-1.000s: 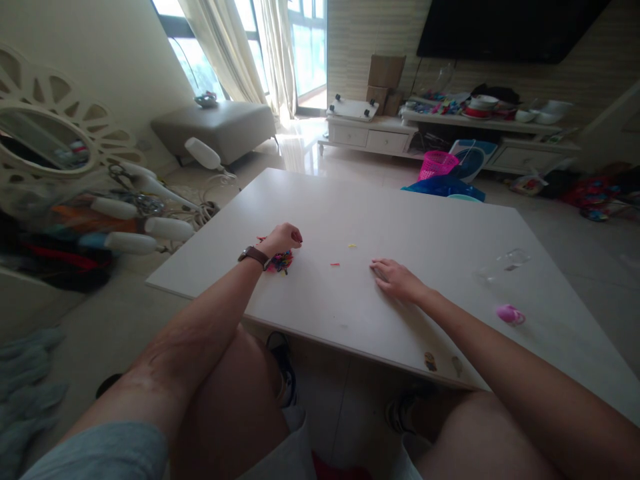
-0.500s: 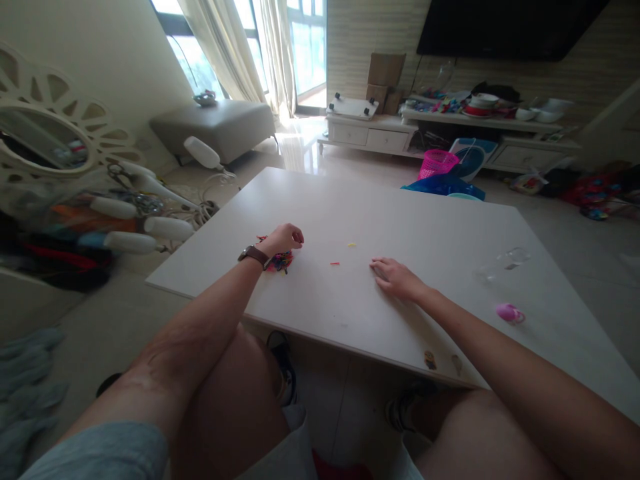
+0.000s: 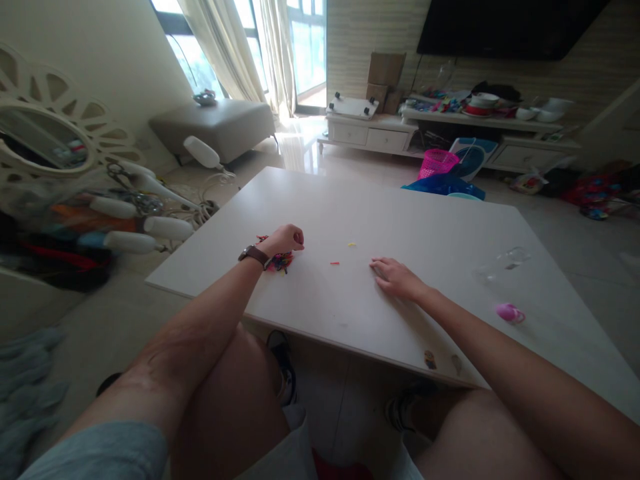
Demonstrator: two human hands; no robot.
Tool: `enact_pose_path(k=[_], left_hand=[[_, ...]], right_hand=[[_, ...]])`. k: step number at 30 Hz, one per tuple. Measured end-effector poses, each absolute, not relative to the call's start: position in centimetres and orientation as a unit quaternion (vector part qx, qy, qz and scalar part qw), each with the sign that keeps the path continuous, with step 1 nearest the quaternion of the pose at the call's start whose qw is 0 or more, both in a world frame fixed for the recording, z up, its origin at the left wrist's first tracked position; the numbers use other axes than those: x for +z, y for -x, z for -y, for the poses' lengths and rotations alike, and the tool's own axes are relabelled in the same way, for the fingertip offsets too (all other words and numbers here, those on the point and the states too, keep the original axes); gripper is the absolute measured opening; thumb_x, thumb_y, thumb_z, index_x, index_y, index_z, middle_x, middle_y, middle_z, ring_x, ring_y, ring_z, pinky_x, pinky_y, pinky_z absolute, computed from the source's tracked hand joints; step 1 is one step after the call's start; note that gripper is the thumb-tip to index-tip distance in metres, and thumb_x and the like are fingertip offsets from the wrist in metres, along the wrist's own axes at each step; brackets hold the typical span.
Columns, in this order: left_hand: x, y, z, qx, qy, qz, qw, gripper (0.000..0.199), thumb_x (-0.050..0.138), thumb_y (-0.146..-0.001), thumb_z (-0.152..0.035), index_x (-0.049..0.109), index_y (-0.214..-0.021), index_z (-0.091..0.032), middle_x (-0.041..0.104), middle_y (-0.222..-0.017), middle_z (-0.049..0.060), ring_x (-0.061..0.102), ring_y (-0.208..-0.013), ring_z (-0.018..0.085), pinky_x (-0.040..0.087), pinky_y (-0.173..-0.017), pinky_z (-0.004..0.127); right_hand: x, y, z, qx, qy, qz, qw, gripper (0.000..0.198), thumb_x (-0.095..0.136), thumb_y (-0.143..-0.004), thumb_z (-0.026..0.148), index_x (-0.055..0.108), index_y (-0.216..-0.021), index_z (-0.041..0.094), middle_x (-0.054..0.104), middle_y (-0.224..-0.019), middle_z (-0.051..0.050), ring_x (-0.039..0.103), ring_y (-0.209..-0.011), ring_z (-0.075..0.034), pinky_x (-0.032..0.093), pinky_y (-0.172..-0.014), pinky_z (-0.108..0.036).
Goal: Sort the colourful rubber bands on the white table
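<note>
My left hand [image 3: 288, 239], with a brown-strapped watch at the wrist, is just over the right side of a heap of small coloured pieces [image 3: 281, 261]. Its thumb and fingers are pinched together; whatever may be between them is too small to make out. My right hand [image 3: 393, 276] lies on the white table [image 3: 320, 207] with its fingers stretched out, holding nothing. Between the hands are a small red piece [image 3: 335, 263] and a small yellow piece [image 3: 352, 245], apart from the heap and from each other.
A clear plastic bottle [image 3: 516, 258] and a pink lid-like object with a loop [image 3: 510, 313] lie at the table's right. A small cartoon-figure sticker [image 3: 430, 361] is by the front edge. Lamp shades [image 3: 169, 229] stand beside the left edge.
My left fingers have curled in slightly over the right side of the heap. My right hand and the two loose pieces have not visibly moved.
</note>
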State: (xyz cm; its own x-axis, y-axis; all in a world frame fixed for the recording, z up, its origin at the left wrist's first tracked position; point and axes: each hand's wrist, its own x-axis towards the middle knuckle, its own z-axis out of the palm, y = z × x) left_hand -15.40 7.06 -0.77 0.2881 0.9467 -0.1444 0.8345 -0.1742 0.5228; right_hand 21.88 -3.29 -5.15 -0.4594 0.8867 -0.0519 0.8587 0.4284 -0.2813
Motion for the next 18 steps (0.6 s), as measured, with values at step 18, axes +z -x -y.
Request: enact_pose_path(k=[18], left_hand=[[-0.25, 15.0, -6.57, 0.091, -0.758, -0.579, 0.285, 0.01, 0.079, -0.067, -0.021, 0.082, -0.075, -0.017, 0.071, -0.066, 0.002, 0.058, -0.061, 0.014, 0.043, -0.061, 0.024]], right_hand=[[-5.51, -22.03, 3.15, 0.132, 0.512, 0.847, 0.056, 0.046, 0.057, -0.091, 0.023, 0.062, -0.137, 0.018, 0.054, -0.153, -0.013, 0.05, -0.142, -0.03, 0.041, -0.12, -0.049]])
